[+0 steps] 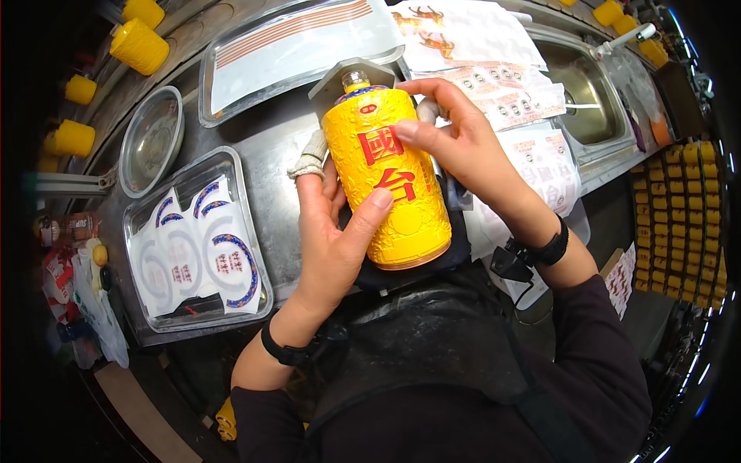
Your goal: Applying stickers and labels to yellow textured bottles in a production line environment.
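A yellow embossed bottle with raised red characters and a clear neck (397, 220) is held in two hands over the near edge of a grey metal desk (289, 143), its neck toward the far edge. The left hand (332, 239) has its fingers part-curled around the bottle's left side, thumb on the front; an off-white knit cover wraps one fingertip. The right hand (463, 135) has its fingers bent in a loose arch at the upper right side, thumb against the upper red character.

By the desk's near left corner, a clear-walled rectangular tray (241, 170) carries white sheets with curved blue-patterned bands (239, 258). A round metal bowl (182, 127) stands behind it, along the left edge. Toward the far edge, a metal tray (207, 96) holds a white sheet with brown stripes (297, 58). Printed white sheets (540, 166) lie right of the bottle, near a steel sink (594, 127) at the right end.
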